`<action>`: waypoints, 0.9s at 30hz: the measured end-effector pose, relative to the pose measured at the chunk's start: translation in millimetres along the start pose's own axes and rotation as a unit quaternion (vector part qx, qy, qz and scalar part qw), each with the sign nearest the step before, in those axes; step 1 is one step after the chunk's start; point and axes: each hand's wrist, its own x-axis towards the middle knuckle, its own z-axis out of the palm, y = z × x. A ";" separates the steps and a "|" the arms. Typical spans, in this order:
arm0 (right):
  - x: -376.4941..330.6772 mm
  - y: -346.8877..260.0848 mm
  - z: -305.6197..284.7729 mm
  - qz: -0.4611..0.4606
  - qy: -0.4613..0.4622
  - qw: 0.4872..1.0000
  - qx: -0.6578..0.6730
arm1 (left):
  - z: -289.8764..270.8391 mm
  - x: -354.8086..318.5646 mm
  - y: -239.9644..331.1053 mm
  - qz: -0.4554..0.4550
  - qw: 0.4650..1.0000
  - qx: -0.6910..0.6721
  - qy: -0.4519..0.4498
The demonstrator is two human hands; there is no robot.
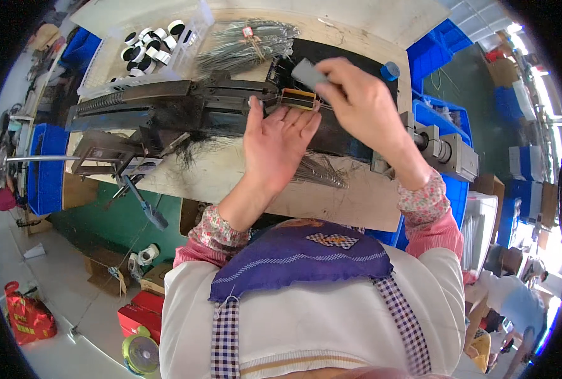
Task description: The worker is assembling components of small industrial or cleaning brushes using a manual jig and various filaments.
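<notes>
My left hand (276, 144) lies palm up against the dark metal machine (224, 107) on the bench, its fingers stretched out and holding nothing. Its fingertips are next to a small brass-coloured rectangular frame (298, 98) set in the machine; whether they touch it I cannot tell. Above and to the right, my right hand (364, 95) grips a grey rectangular block (307, 74) between thumb and fingers. Behind that block a bundle of thin metal wires (246, 47), tied round the middle, rests on the bench.
A clear plastic bin (192, 60) with several black-and-white round pieces stands at the back left. More thin wires (322, 172) lie near the front edge. A cylindrical metal machine part (442, 148) juts out at the right, beside blue crates (442, 117). A blue cap (389, 71) sits at the back right.
</notes>
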 end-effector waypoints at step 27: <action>-169.1 45.0 65.6 0.052 -0.258 0.957 -0.122 | -29.2 -3.3 -53.1 0.019 0.980 0.131 0.151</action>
